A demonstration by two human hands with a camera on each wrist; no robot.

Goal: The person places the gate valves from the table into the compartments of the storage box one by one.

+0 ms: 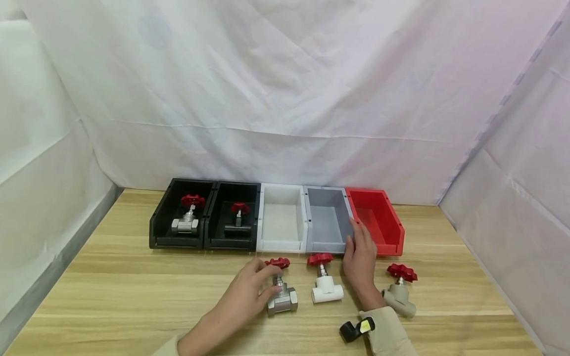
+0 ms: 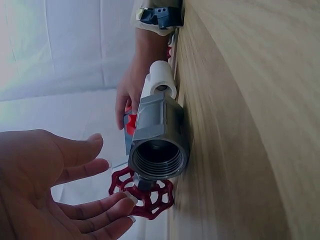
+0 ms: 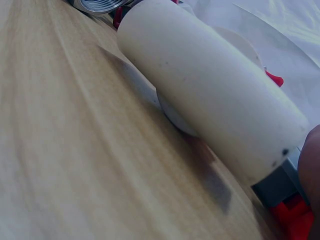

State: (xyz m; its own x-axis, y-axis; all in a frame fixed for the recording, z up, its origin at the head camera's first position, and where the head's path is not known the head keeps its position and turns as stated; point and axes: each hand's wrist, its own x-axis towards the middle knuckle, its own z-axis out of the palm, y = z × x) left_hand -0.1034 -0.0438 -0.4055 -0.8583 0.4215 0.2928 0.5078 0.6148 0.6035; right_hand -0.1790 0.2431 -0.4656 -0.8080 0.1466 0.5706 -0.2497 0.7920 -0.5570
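Observation:
A silvery metal gate valve [image 1: 283, 299] with a red handwheel stands on the table in front of the white bin. My left hand [image 1: 249, 287] is beside it, fingers spread and loosely bent. In the left wrist view the thumb is apart from the threaded valve body [image 2: 159, 135], and the fingertips lie at the red handwheel [image 2: 145, 197]; contact there cannot be made out. My right hand [image 1: 361, 262] reaches to the front of the grey bin [image 1: 328, 246], its fingers extended over the side next to the red bin [image 1: 391, 248]. The right wrist view shows only a sliver of it.
A white plastic valve [image 1: 327, 290] stands between my hands. To the right of my right wrist is a beige valve [image 1: 400, 299]. Left of the white bin [image 1: 281, 246], two black bins [image 1: 178, 242] each hold a valve. White cloth [image 1: 285, 99] hangs behind.

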